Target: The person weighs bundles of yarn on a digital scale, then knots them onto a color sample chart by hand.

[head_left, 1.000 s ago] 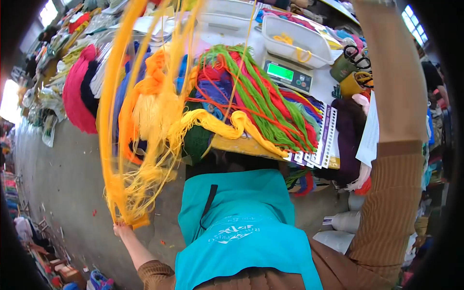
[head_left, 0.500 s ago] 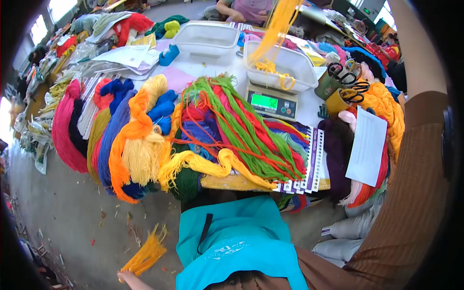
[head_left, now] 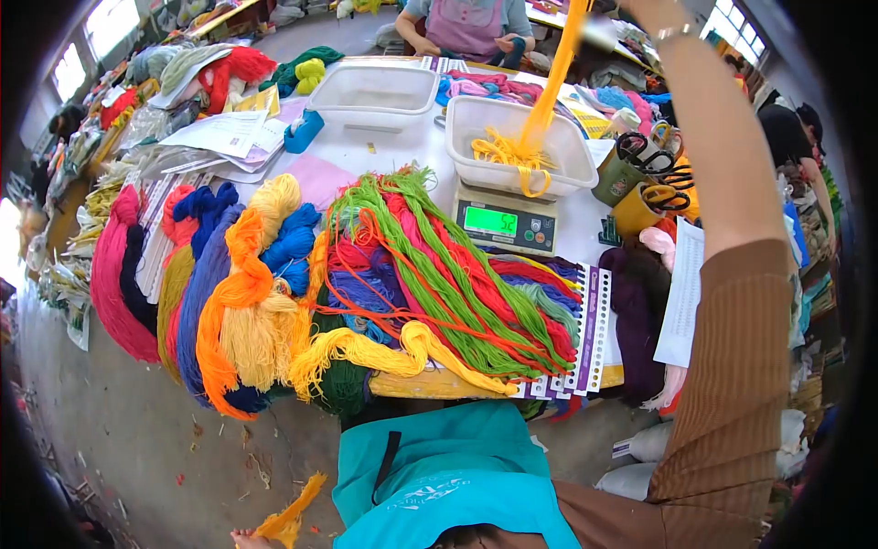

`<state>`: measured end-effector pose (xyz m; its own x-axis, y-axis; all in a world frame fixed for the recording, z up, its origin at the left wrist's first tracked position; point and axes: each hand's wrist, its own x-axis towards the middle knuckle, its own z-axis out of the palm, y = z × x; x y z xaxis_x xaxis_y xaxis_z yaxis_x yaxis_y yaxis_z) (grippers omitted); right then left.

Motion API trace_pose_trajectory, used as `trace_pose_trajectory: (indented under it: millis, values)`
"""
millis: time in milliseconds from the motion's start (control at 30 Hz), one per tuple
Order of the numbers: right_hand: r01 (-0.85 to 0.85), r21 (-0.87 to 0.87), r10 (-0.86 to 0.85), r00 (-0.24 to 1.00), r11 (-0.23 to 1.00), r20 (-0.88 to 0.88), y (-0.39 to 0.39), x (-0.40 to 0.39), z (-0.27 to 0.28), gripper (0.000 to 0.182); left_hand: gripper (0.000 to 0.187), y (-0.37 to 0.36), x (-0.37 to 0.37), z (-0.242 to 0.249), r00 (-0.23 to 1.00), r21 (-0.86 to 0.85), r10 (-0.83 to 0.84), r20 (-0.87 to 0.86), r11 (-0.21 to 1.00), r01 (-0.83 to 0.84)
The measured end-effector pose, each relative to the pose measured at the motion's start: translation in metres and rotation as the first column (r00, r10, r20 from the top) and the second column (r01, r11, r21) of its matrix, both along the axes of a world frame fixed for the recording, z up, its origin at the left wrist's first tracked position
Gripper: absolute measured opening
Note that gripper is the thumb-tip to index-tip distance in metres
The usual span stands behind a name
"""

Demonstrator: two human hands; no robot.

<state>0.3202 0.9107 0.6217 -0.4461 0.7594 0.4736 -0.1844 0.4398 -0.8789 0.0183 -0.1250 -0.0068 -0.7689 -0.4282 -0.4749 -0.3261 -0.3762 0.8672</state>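
High at the top edge, my right hand is partly cut off, its fingers closed at the upper end of a hanging hank of yellow yarn. The grip itself lies beyond the frame. The yarn's lower end rests in a white plastic tub with more loose yellow strands. Under the tub stands a digital scale with a lit green display. At the bottom left, beside the teal apron, my left hand is closed on a bunch of orange-yellow yarn, held over the floor.
Coloured yarn hanks and green and red yarn cover the table's front. Hole-punched cards lie near the right. Scissors stand in cups. Another white tub sits behind. Across the table, a person handles dark yarn.
My right arm has swung left, and the hanging yellow yarn has come down into the tub. My left hand has lowered with its bunch. The view has tilted up slightly.
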Motion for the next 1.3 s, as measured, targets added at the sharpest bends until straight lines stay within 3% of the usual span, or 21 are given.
trace_pose_trajectory:
  millis: [33,67,100,133,167,200,233,267,300,333,400,500,567,667,733,833,1000,1067,1133,1267,1300]
  values:
    - [0.123,0.114,-0.137,0.983,0.986,0.125,-0.001,0.002,-0.027,0.03,0.026,0.003,0.001,0.001,1.0,0.025,-0.005,-0.03,1.0,0.005]
    - [0.184,-0.016,-0.181,0.979,0.983,0.095,-0.046,-0.001,-0.057,0.03,0.026,0.007,0.005,0.006,0.998,0.05,-0.004,-0.061,0.999,0.007]
    - [0.138,0.143,-0.193,0.832,0.98,0.519,-0.056,0.007,-0.076,0.027,0.027,0.017,0.014,0.002,0.998,0.101,0.056,0.021,0.993,-0.058]
    - [0.011,0.278,-0.243,0.522,0.96,0.818,-0.05,0.012,-0.097,0.027,0.026,0.033,0.012,0.002,0.996,0.094,0.064,0.056,0.993,-0.069]
    - [-0.232,0.807,-0.376,0.792,0.543,0.48,-0.006,0.025,-0.155,0.033,0.025,0.042,0.015,0.004,0.993,0.09,0.09,0.083,0.991,-0.097]
    - [-0.344,0.701,-0.559,0.43,0.625,0.709,0.04,0.044,-0.199,0.033,0.025,0.056,0.021,0.005,0.996,0.064,0.014,0.093,0.998,-0.02]
    - [-0.08,0.373,-0.366,0.092,0.924,0.926,-0.009,0.041,-0.196,0.024,0.025,0.066,0.025,0.006,0.992,0.035,-0.061,0.109,0.998,0.058]
    - [-0.17,0.702,-0.651,0.274,0.692,0.708,0.0,0.063,-0.238,0.021,0.025,0.078,0.024,0.01,0.989,0.075,-0.096,0.115,0.993,0.088]
    - [-0.14,0.77,-0.728,0.258,0.623,0.635,-0.015,0.065,-0.247,0.02,0.026,0.086,0.022,0.009,0.982,0.115,-0.143,0.123,0.985,0.129]
    - [-0.025,0.792,-0.733,0.363,0.609,0.575,-0.026,0.068,-0.254,0.02,0.025,0.094,0.022,0.013,0.972,0.147,-0.198,0.123,0.973,0.179]
    - [0.14,0.762,-0.723,0.461,0.632,0.515,-0.045,0.069,-0.259,0.02,0.026,0.117,0.022,0.022,0.96,0.186,-0.25,0.126,0.956,0.225]
    - [0.08,0.809,-0.695,0.565,0.582,0.444,-0.07,0.074,-0.274,0.017,0.022,0.147,0.033,0.04,0.925,0.235,-0.351,0.145,0.92,0.313]
    - [-0.036,0.804,-0.681,0.508,0.594,0.526,-0.087,0.079,-0.28,0.016,0.018,0.159,0.035,0.047,0.896,0.296,-0.429,0.115,0.876,0.382]
    - [-0.027,0.771,-0.671,0.473,0.636,0.57,-0.106,0.083,-0.286,0.014,0.018,0.178,0.033,0.039,0.893,0.349,-0.439,0.102,0.856,0.381]
    - [-0.025,0.767,-0.663,0.485,0.642,0.57,-0.115,0.085,-0.286,0.014,0.019,0.2,0.038,0.049,0.916,0.328,-0.387,0.105,0.883,0.335]
    - [-0.01,0.752,-0.647,0.502,0.659,0.573,-0.123,0.085,-0.286,0.013,0.022,0.207,0.035,0.043,0.871,0.473,-0.484,0.081,0.788,0.394]
    - [0.002,0.751,-0.643,0.519,0.66,0.563,-0.126,0.086,-0.286,0.013,0.023,0.218,0.041,0.054,0.832,0.506,-0.552,0.056,0.734,0.453]
    - [0.048,0.801,-0.663,0.592,0.596,0.458,-0.115,0.088,-0.297,0.018,0.023,0.221,0.044,0.056,0.819,0.501,-0.572,0.048,0.723,0.476]
    - [0.066,0.709,-0.642,0.492,0.702,0.589,-0.109,0.082,-0.287,0.025,0.024,0.224,0.045,0.065,0.785,0.506,-0.619,0.029,0.687,0.523]
    - [0.088,0.601,-0.501,0.655,0.794,0.565,-0.062,0.08,-0.279,0.035,0.024,0.222,0.041,0.056,0.692,0.542,-0.714,-0.107,0.542,0.642]
    - [0.078,0.629,-0.503,0.681,0.773,0.533,-0.044,0.078,-0.279,0.033,0.024,0.234,0.043,0.059,0.749,0.528,-0.662,-0.029,0.626,0.574]
